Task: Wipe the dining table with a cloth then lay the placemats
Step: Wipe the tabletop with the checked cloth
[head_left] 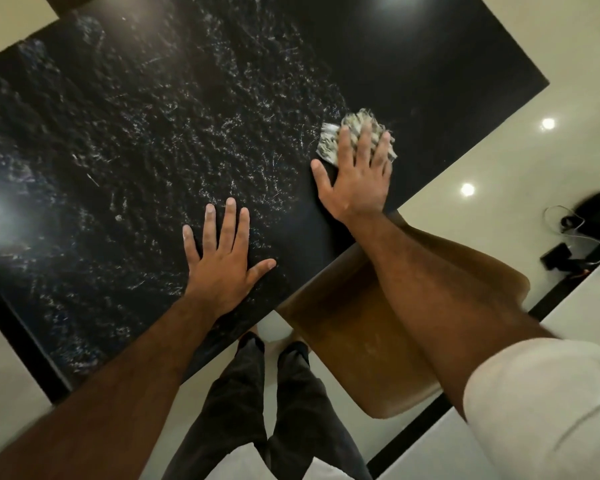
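Note:
A black stone dining table with white speckles fills most of the view. My right hand lies flat on a crumpled grey-white cloth, pressing it onto the table near the right edge; the fingers are spread over it. My left hand rests palm down on the table near the front edge, fingers apart, holding nothing. No placemats are in view.
A brown chair stands tucked at the table's near edge, under my right forearm. My legs in dark trousers are beside it. A dark bag with cables lies on the glossy pale floor at right.

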Demonstrator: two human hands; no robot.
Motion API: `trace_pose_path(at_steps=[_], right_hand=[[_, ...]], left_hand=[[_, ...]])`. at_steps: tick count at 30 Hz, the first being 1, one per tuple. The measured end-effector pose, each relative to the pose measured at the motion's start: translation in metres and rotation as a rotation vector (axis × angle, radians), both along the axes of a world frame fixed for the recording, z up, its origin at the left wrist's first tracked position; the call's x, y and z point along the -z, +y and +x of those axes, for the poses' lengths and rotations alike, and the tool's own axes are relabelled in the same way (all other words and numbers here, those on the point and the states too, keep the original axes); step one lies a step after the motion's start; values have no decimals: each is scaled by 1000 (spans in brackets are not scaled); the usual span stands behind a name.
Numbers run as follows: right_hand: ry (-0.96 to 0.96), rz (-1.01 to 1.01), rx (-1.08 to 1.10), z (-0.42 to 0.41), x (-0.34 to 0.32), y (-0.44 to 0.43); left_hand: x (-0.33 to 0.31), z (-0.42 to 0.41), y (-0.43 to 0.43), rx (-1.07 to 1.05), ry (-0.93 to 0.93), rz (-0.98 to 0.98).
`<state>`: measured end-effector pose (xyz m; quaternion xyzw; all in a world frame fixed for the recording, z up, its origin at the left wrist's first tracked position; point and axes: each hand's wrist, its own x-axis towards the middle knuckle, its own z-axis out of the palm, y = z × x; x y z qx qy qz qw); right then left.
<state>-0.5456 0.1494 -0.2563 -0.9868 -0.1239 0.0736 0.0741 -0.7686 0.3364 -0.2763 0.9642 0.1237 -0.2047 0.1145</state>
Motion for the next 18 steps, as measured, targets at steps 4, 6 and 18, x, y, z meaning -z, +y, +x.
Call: trace_pose_path(at_steps=[4, 6, 18], right_hand=[[4, 19, -215, -57, -2, 24], [4, 36, -297, -98, -2, 22], [20, -44, -84, -87, -10, -21]], left_hand=[[-1, -1, -1, -3, 3, 7], [-3, -1, 0, 6, 3, -29], [-20, -60, 35, -20, 10, 45]])
